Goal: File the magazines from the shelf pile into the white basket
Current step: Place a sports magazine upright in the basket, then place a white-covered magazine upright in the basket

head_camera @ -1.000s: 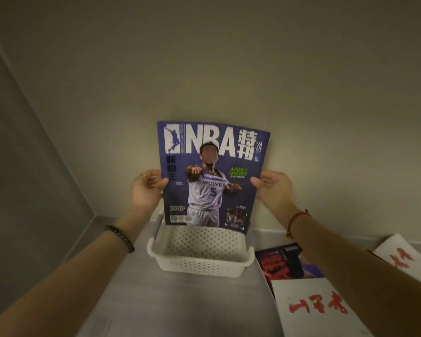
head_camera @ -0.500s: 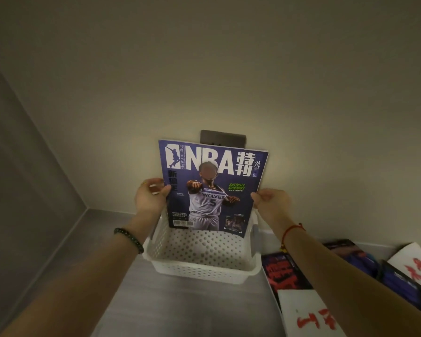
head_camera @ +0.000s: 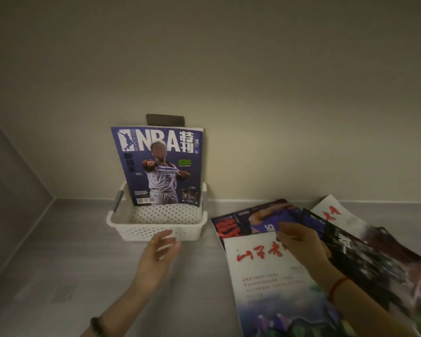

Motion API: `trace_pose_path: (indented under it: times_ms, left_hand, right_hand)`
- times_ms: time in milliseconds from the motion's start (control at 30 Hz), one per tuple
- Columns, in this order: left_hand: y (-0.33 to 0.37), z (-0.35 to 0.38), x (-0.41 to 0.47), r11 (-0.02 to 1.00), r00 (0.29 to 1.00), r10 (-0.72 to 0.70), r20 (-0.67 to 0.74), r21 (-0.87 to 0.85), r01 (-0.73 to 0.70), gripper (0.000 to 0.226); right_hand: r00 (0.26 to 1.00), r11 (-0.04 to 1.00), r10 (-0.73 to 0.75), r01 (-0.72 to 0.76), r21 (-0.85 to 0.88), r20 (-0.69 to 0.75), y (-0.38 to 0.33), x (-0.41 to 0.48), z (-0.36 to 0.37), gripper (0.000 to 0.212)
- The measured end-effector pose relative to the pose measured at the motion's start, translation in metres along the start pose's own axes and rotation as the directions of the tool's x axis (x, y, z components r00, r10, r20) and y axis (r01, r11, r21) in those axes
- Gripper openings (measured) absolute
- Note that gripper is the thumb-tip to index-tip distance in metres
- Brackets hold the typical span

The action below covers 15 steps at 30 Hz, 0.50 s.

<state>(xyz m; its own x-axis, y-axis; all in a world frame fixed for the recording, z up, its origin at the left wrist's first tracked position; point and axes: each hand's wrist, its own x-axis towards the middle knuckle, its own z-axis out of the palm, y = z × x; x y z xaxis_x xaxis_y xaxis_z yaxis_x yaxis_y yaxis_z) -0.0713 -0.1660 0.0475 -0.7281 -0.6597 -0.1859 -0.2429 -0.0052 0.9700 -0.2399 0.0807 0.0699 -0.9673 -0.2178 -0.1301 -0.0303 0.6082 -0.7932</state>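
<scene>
The basketball magazine [head_camera: 160, 166] now stands in the white basket [head_camera: 131, 231], released. Left hand [head_camera: 159, 251] hovers open, empty; right hand [head_camera: 299, 242] rests open-fingered on the pile [head_camera: 265, 276].

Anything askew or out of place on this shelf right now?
The NBA magazine stands in the white basket tilted slightly left, most of it rising above the rim. The remaining magazines lie fanned and overlapping untidily to the right. No damage is visible.
</scene>
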Motion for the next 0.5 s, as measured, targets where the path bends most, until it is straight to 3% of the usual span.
trace_pose_path:
  times_ms: [133,233,333,500]
  left_hand:
    - [-0.025,0.049,-0.048,0.987,0.984,-0.157,0.082,0.045,0.153,0.034]
    - [-0.040,0.080,-0.073,0.969,0.965,-0.235,0.118,0.109,0.222,0.035]
    - [-0.047,0.103,-0.092,0.957,0.942,-0.272,0.198,0.155,0.243,0.012]
    - [-0.064,0.130,-0.109,0.913,0.905,-0.341,0.253,-0.142,0.384,0.015]
  right_hand:
    - [0.997,0.997,0.069,-0.068,0.028,-0.032,0.058,-0.026,-0.027,0.026]
    - [0.996,0.995,0.088,-0.087,-0.044,0.024,0.091,-0.044,-0.040,0.020]
    - [0.992,0.992,0.109,-0.105,-0.064,0.068,0.111,-0.054,-0.043,0.009]
    - [0.975,0.985,0.166,-0.173,0.028,0.150,0.124,-0.063,-0.040,0.025]
